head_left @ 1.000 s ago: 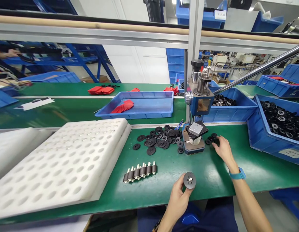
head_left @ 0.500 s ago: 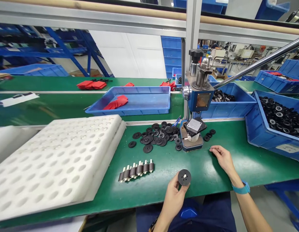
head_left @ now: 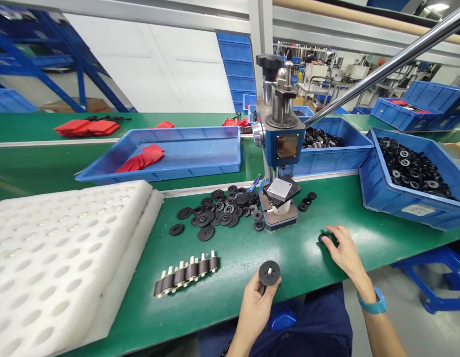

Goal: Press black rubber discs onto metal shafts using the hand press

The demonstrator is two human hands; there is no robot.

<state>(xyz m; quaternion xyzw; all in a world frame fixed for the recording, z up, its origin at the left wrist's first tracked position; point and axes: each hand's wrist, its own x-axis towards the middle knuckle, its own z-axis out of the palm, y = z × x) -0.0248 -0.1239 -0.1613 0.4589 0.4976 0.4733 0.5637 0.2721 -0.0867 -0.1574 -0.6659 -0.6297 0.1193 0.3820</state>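
One black disc (head_left: 269, 278), holed and white-centred, is gripped by left fingers (head_left: 254, 282), a smaller black piece (head_left: 321, 238) by right fingers (head_left: 340, 234).

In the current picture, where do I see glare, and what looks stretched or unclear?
Head view: pale glare on the green tabletop near the right hand; white foam block looks stretched at left; far workshop equipment looks soft; black disc in the left hand looks sharper.

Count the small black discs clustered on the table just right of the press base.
3: front disc, middle disc and back disc, in a diagonal row. The separate disc at your right hand isn't included; others could hide underneath.
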